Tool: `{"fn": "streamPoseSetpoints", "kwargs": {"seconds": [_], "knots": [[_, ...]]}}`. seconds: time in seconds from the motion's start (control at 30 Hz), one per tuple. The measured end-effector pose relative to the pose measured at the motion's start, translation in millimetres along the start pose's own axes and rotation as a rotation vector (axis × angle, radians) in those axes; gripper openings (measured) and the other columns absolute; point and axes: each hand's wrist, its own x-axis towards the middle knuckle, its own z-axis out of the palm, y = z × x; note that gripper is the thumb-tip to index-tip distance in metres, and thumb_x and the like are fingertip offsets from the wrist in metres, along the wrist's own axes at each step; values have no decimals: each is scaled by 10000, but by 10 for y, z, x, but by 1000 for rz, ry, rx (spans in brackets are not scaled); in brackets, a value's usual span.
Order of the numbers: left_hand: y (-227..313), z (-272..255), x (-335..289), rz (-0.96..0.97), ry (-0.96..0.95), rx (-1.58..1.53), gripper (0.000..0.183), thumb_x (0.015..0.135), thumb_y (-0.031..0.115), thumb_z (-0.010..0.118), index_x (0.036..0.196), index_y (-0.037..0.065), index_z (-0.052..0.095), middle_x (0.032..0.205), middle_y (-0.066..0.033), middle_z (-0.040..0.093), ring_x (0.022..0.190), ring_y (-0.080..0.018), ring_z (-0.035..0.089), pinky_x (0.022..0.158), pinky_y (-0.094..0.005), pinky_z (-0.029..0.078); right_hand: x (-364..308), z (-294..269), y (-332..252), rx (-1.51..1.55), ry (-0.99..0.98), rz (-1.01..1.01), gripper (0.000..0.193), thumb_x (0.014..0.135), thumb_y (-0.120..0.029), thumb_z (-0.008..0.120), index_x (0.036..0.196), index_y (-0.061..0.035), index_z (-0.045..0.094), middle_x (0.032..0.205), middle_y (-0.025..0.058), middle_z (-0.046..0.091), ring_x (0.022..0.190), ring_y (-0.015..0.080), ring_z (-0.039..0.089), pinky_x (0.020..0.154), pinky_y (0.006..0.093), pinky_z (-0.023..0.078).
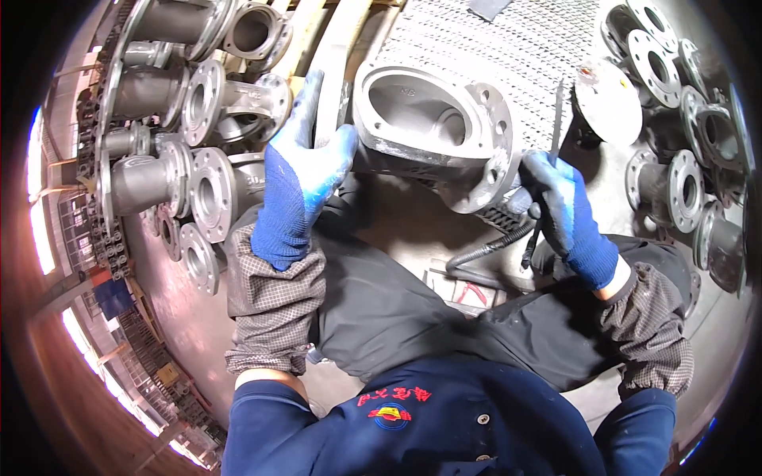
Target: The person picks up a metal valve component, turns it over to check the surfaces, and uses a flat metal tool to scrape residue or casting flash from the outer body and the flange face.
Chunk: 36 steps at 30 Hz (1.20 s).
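Observation:
A grey cast-metal valve body (425, 157) rests in front of me, its wide oval opening tilted upward and a drilled round flange on its right. My left hand (305, 170), in a blue coated glove, is beside the left end of the casting with thumb and fingers spread, holding nothing. On the other side, near the flange, my right hand (562, 208) wears a matching glove and is closed around a long, narrow dark tool (559, 119) that looks like a file. The tool points away from me. Its grip is partly hidden by my fingers.
Stacked flanged castings (151, 95) crowd the left, and more flanged pipe pieces (667, 182) stand on the right. A patterned metal plate (484, 44) lies beyond the casting, near wooden slats (337, 47). A ribbed black hose (492, 247) curves between my legs. A round disc (607, 103) is at far right.

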Motion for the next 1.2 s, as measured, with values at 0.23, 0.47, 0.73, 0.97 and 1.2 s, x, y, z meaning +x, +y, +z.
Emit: {"fn": "streamPoseSetpoints", "kwargs": {"seconds": [0.23, 0.47, 0.73, 0.97, 1.2], "knots": [[-345, -219, -124, -143, -43, -349, 451, 846, 94, 569, 1274, -30, 499, 863, 10, 586, 649, -34, 482, 569, -183, 415, 64, 284, -306, -57, -7, -59, 270, 952, -269, 507, 851, -45, 620, 692, -37, 534, 567, 39, 444, 508, 201, 337], [-500, -281, -180, -191, -58, -386, 392, 846, 126, 570, 1200, -39, 535, 929, -23, 602, 781, -74, 522, 708, -219, 447, 142, 337, -294, -50, -69, -104, 244, 961, -247, 495, 910, -35, 603, 683, -44, 502, 566, 42, 454, 512, 197, 348], [-215, -201, -101, -7, -65, -315, 429, 877, 159, 590, 1246, -47, 522, 1089, -68, 608, 937, -110, 563, 876, -254, 444, 246, 203, -297, -86, -72, -270, 303, 970, -247, 473, 1058, 17, 591, 758, 8, 586, 643, 78, 589, 541, 194, 398], [-254, -132, 170, 844, 74, 432, 373, 870, 80, 481, 1225, 75, 598, 1199, -176, 608, 1164, -388, 543, 995, -412, 428, 532, -177, -219, -438, -123, -547, 260, 914, -65, 451, 1134, 13, 566, 821, 61, 618, 729, 113, 598, 594, 216, 456], [86, 263, 187, 332, -26, 163, 663, 897, 233, 574, 1450, 17, 279, 1349, -179, 463, 1231, -252, 441, 1043, -325, 325, 592, -418, -181, 245, -75, -214, 339, 973, -205, 424, 1147, 64, 538, 913, 96, 627, 751, 119, 614, 537, 196, 429]]}}
